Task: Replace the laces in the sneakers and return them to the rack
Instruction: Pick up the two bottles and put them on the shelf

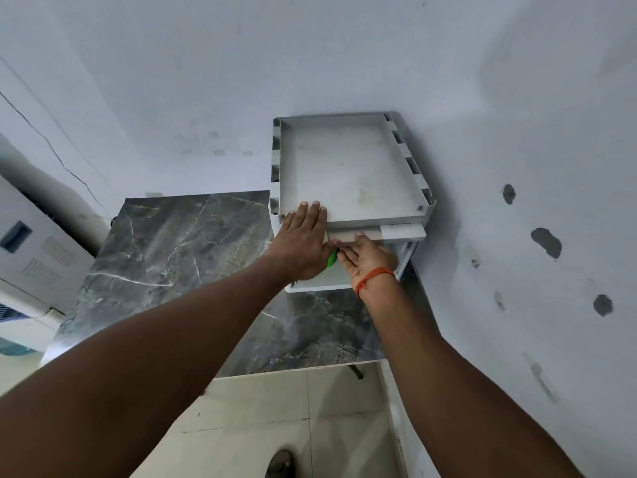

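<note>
The rack is pale grey, the table white-veined dark grey, the wrist thread orange.

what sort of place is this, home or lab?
Probably a corner of a home room, not a lab: a white plastic rack set in the corner, a painted wall with dark patch marks, a marble-pattern table and a tiled floor.

This seems to be a plain room in a home. A dark marble-look table stands in a corner of pale painted walls. At its far right corner is a white plastic rack, right of it grey patched spots, below it a tiled floor, and left of it a white appliance.
</note>
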